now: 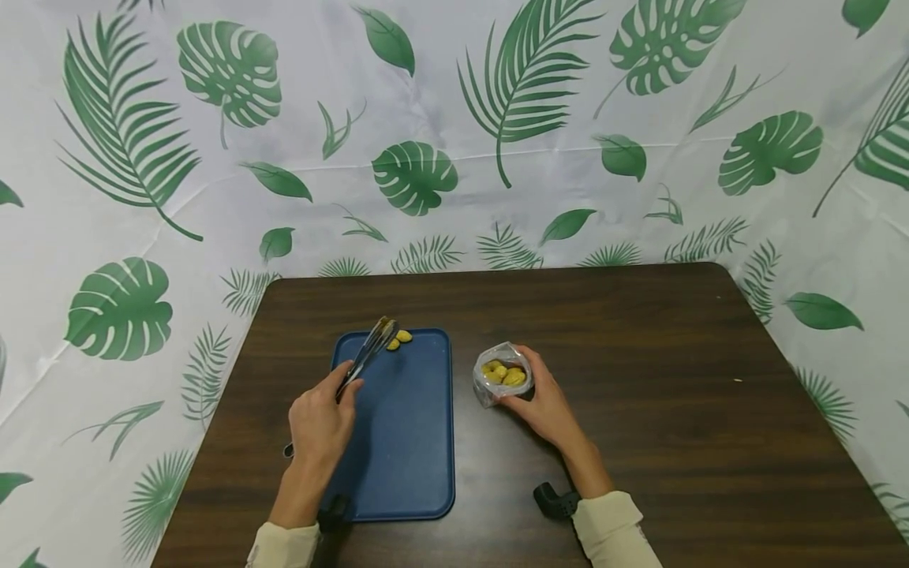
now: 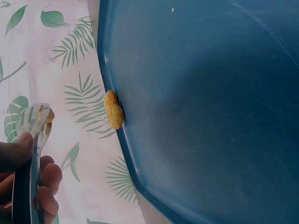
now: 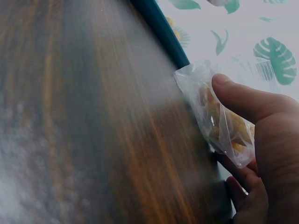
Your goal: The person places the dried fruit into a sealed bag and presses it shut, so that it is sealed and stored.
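White cloth (image 1: 497,209) printed with green leaves backs a dark brown wooden desk (image 1: 639,379). The left hand (image 1: 319,422) grips slim metal tongs (image 1: 365,355), seemingly nipping one piece; the right hand (image 1: 550,406) holds a clear plastic bag (image 1: 483,393) of yellow-brown peanuts (image 1: 513,378). Bagging appears mostly done; two more peanuts (image 2: 114,115) lie against the blue rectangular tray's (image 1: 398,442) raised far rim, possibly awkward to pinch.

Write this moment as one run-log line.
left grip: holds tongs | right grip: holds clear bag of peanut-like pieces | blue tray: similar pieces at far end
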A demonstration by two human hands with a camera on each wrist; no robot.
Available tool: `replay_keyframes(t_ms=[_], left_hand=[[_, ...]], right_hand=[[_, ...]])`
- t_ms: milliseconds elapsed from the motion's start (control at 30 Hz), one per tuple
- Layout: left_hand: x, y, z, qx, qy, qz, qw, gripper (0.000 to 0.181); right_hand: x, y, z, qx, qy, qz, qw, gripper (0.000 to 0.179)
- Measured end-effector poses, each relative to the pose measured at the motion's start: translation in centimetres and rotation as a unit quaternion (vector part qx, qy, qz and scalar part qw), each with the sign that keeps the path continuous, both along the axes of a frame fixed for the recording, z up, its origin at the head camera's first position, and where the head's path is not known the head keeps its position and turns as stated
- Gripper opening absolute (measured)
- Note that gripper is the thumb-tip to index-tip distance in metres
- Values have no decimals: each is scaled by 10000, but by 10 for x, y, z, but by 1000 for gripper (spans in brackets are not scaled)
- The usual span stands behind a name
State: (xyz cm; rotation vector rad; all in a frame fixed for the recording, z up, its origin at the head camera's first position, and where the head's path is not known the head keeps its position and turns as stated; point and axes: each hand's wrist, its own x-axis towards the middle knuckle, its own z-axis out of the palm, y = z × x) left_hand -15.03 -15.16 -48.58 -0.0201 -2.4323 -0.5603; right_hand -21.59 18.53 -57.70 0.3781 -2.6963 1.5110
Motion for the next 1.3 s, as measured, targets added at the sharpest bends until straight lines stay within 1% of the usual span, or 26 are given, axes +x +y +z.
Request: replay_keyframes(t_ms=[200,600,767,1033,1300], left_hand=[[0,2,0,15,38,-32,10000,36],[0,3,-1,-138,306,-232,9992,35],[-1,5,-1,-161,348,-296,9988,36],[-1,9,0,-191,413,-504,9977,35],[-2,12,-2,-223,422,-612,9970,35]], right_hand=[[0,0,1,32,-22,-25,10000,86],[2,0,1,39,51,-17,10000,86],[2,0,2,1,55,4,10000,86],[2,0,4,-24,24,3,10000,86],[2,-1,4,-29,-22,17,10000,86]])
